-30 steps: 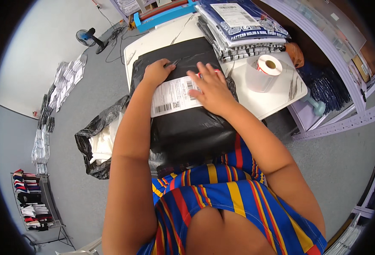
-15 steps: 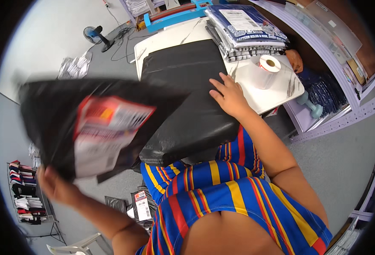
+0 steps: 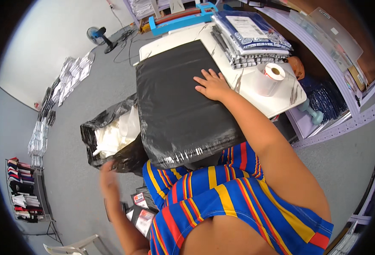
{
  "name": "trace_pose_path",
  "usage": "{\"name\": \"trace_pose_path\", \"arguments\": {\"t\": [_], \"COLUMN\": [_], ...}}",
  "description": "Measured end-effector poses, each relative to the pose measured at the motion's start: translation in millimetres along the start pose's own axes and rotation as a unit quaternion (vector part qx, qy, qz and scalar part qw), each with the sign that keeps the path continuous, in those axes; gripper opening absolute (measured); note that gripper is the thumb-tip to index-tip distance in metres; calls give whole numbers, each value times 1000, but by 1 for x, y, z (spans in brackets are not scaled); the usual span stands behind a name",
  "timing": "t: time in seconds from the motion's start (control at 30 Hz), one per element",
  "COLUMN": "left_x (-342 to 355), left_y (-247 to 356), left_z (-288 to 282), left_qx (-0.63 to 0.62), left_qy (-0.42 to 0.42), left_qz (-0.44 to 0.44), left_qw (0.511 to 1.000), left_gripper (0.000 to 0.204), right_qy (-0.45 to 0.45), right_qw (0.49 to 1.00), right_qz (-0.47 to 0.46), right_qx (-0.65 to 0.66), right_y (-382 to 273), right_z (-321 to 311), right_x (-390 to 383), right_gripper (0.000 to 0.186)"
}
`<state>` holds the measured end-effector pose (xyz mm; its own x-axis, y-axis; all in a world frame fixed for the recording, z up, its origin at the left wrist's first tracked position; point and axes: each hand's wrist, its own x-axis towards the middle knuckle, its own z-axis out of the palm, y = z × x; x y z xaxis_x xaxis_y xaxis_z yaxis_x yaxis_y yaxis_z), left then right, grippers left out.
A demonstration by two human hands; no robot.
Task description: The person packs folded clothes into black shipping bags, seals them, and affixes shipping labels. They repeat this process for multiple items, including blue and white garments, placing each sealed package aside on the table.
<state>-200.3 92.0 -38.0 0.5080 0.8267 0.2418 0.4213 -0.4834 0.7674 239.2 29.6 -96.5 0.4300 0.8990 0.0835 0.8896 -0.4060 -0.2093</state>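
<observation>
Head view: our right hand (image 3: 213, 84) lies flat, fingers spread, on the black mailer stack (image 3: 179, 106) atop the white table (image 3: 276, 104).
Left hand (image 3: 107, 177): blurred, empty, low beside the waste bag (image 3: 111, 140).
Advice: we press evenly so bags don't slide.

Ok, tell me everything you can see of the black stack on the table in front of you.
The black stack is a thick pile of glossy black plastic mailer bags, wrinkled and shiny on top. It lies flat on the white table, its near end overhanging the table edge toward the lap. No label shows on top. The right hand rests palm-down near its far right edge. The left hand, blurred, is off it, low beside the black rubbish bag.
</observation>
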Motion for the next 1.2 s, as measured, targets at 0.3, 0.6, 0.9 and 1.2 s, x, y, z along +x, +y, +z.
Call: {"name": "trace_pose_path", "arguments": {"t": [0.3,0.6,0.9,1.2], "left_x": [113,165,182,186], "left_y": [51,39,34,29], "left_z": [209,222,228,225], "left_qx": [268,285,277,289], "left_qy": [-192,-181,-186,-194], "left_qz": [293,281,300,303], "left_qw": [898,898,894,887], "left_gripper": [40,41,41,41], "right_qy": [209,83,183,203], "right_qw": [962,983,882,902], "right_qz": [169,163,191,277], "right_qx": [-44,20,390,263], "right_y": [71,67,73,138], "right_z": [-129,-148,-30,-28], "right_x": [64,20,-136,-137], "right_gripper": [73,46,29,29]}}
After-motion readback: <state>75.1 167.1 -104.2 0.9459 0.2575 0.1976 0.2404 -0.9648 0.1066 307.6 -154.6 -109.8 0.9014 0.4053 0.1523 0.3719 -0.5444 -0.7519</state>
